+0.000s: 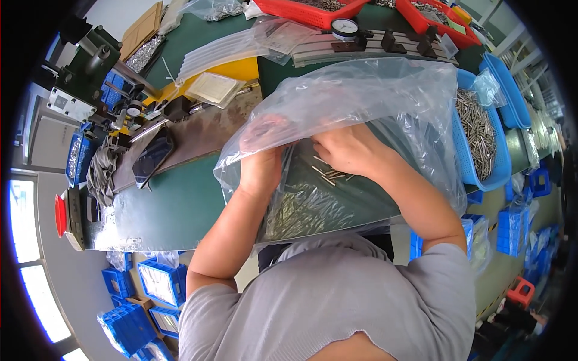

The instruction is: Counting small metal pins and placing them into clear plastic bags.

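Observation:
A large clear plastic bag [367, 96] spreads over the green table in front of me, its mouth toward my body. My left hand [263, 159] reaches under its left edge, with fingers blurred by the film. My right hand [352, 149] is under the bag's upper layer, a little to the right. Its fingers are bent and drawn together, and their tips are partly hidden. Just below the right hand, several thin brass-coloured pins [328, 175] lie loose. Whether either hand holds a pin cannot be seen.
A blue basket [503, 157] full of metal pins stands on the right, a second blue basket [509, 90] behind it. Red trays [316, 13] line the back. A dial gauge [344, 28] sits on a rail. On the left are a dark phone-like slab [153, 156] and a metal stand [90, 72].

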`<action>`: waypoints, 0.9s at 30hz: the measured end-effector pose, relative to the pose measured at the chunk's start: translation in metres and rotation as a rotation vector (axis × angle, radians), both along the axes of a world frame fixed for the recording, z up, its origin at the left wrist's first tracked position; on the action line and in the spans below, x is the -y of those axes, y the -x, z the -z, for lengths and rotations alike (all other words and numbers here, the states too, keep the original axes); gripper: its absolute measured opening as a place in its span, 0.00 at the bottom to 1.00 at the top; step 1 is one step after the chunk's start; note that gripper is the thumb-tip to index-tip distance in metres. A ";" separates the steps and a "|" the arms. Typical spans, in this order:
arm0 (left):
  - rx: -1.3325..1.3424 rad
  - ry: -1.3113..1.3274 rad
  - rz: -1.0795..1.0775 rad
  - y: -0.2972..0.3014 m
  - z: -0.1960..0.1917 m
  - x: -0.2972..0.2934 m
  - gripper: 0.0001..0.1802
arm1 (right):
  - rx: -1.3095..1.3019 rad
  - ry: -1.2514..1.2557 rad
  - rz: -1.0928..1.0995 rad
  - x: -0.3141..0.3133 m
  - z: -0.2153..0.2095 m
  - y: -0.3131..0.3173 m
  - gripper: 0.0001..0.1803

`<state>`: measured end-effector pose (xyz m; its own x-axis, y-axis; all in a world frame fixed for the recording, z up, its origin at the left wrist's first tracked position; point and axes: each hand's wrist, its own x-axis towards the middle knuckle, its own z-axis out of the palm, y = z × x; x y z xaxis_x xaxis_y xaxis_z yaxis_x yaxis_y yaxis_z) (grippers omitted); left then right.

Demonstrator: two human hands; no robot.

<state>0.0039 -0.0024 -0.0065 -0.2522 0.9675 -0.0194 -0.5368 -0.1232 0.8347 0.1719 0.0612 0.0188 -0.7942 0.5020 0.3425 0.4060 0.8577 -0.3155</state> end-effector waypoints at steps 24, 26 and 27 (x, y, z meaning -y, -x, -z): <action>0.220 0.141 0.376 -0.006 -0.009 0.002 0.10 | -0.603 1.036 -0.101 -0.010 -0.006 -0.012 0.06; 0.224 0.135 0.380 -0.006 -0.008 0.003 0.10 | -0.610 1.106 -0.134 -0.008 -0.009 -0.010 0.06; 0.234 0.120 0.375 -0.007 -0.008 0.003 0.08 | -0.611 1.106 -0.134 -0.007 -0.009 -0.010 0.06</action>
<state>0.0110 -0.0056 0.0018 0.1391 0.9786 -0.1519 -0.7018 0.2056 0.6821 0.1818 0.0684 0.0275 -0.7218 0.6815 0.1208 -0.1271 0.0410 -0.9910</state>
